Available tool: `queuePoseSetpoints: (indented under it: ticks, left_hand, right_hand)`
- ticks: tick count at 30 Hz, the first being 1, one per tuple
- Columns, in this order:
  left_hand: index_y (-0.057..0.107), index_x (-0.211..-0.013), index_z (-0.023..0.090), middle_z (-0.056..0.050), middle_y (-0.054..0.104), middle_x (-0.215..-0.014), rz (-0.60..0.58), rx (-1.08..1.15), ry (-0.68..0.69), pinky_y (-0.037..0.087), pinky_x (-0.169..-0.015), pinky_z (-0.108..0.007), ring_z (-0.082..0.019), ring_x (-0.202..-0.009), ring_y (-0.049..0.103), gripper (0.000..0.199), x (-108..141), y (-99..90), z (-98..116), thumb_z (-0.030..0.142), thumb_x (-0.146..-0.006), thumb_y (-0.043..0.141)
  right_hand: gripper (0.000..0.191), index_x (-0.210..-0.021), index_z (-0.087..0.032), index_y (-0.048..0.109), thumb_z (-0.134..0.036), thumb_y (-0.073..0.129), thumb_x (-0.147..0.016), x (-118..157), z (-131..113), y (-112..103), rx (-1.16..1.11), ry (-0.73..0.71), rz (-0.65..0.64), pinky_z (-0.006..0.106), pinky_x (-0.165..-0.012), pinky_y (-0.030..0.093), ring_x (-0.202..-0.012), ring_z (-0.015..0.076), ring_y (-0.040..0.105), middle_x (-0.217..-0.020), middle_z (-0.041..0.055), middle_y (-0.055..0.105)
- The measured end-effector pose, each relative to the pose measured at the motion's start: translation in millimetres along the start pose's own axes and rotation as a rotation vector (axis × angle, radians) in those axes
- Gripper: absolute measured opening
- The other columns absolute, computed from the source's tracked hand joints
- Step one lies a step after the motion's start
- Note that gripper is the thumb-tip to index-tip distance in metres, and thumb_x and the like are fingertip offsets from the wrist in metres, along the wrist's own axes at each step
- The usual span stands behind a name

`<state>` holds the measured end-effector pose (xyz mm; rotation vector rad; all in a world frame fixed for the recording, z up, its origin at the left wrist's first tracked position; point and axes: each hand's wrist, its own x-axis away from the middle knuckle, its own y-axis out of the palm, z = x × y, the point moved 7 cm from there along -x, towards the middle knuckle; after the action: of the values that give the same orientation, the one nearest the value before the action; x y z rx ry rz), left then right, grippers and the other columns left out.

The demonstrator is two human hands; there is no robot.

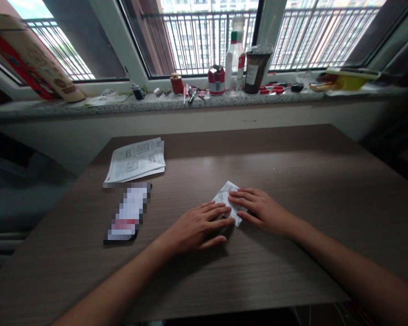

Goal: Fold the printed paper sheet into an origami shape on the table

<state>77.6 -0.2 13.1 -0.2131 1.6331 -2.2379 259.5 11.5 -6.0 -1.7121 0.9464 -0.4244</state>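
Note:
A small folded piece of printed paper point(228, 187) lies on the brown table point(292, 271), set like a diamond. From the left, my left hand point(202, 226) rests over its edge, fingers stretched out and fingertips on the paper. My right hand point(261, 209) lies on its right side, fingers extended and pressing on it. Neither hand grips anything. Parts of the paper are hidden under the fingers.
Printed sheets point(138, 158) lie at the table's back left. In front of them is a phone point(127, 213), its screen blurred. Along the granite windowsill point(122, 106) stand a red can point(216, 80), a bottle point(234, 63), a drink cup point(256, 68) and small items.

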Motion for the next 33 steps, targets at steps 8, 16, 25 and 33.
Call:
queuePoseSetpoints:
  ticks: [8, 16, 25, 33]
  left_hand:
    - [0.048, -0.154, 0.027, -0.006, 0.053, -0.155, -0.003, 0.039, 0.0, 0.037, -0.123, -0.047, -0.027, -0.145, 0.047, 0.05, -1, -1.3, 6, 0.042, -0.107, 0.054]
    - [0.046, -0.155, 0.028, -0.005, 0.053, -0.155, -0.01, 0.069, 0.019, 0.035, -0.124, -0.047, -0.027, -0.146, 0.045, 0.051, -1, 1.8, 8, 0.043, -0.107, 0.052]
    - [0.049, -0.153, 0.028, -0.008, 0.053, -0.154, -0.009, 0.113, 0.071, 0.037, -0.122, -0.048, -0.029, -0.145, 0.046, 0.05, -1, 0.5, 14, 0.044, -0.106, 0.054]
    - [0.052, -0.151, 0.027, -0.009, 0.056, -0.151, -0.004, 0.136, 0.066, 0.038, -0.121, -0.049, -0.03, -0.143, 0.047, 0.05, -3, -3.2, 16, 0.042, -0.103, 0.058]
  right_hand:
    - [0.048, -0.153, -0.031, 0.05, -0.039, 0.053, -0.106, 0, 1, 0, 0.019, -0.011, 0.014, 0.052, -0.118, 0.041, -0.143, 0.028, 0.047, -0.156, 0.002, 0.054]
    - [0.051, -0.155, -0.032, 0.048, -0.038, 0.056, -0.104, 0, 2, 0, 0.002, -0.009, 0.031, 0.054, -0.117, 0.042, -0.143, 0.0289, 0.047, -0.155, 0.0029, 0.055]
    - [0.051, -0.154, -0.032, 0.048, -0.041, 0.056, -0.104, 1, 3, 1, -0.002, 0.005, 0.025, 0.053, -0.118, 0.041, -0.143, 0.0279, 0.048, -0.154, 0.0035, 0.056]
    - [0.05, -0.154, -0.031, 0.047, -0.039, 0.054, -0.105, 0, 3, 1, 0.013, -0.002, 0.025, 0.052, -0.119, 0.04, -0.145, 0.0272, 0.045, -0.157, 0.0017, 0.053]
